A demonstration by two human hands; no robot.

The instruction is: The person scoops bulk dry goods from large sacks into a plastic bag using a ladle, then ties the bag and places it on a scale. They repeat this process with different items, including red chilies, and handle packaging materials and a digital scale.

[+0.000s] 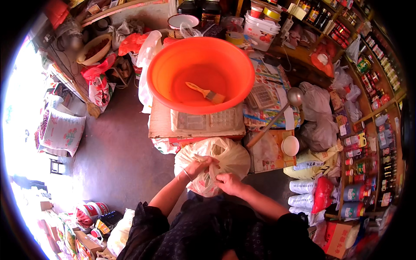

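Note:
A bulging, whitish plastic bag [232, 154] with reddish print stands in front of me, against the near edge of a wooden table. My left hand [202, 166] grips the gathered plastic at its top. A little lower and to the right, my right hand [230, 184] pinches another part of the same plastic. What fills the bag is hidden. Beyond it, a large orange-red plastic basin [201, 53] rests on the table, and a wooden-handled brush [208, 93] lies inside on its bottom. Under the basin's near side is a clear-lidded tray or scale-like device [208, 120] covered in plastic.
A long-handled metal ladle [271, 122] leans across the right-hand surface, near a white bowl [290, 145]. Shelves of bottles and jars [360, 139] line the right. A broom [92, 109] and a filled woven sack [63, 130] stand at left. Bags and packages [94, 211] lie at lower left.

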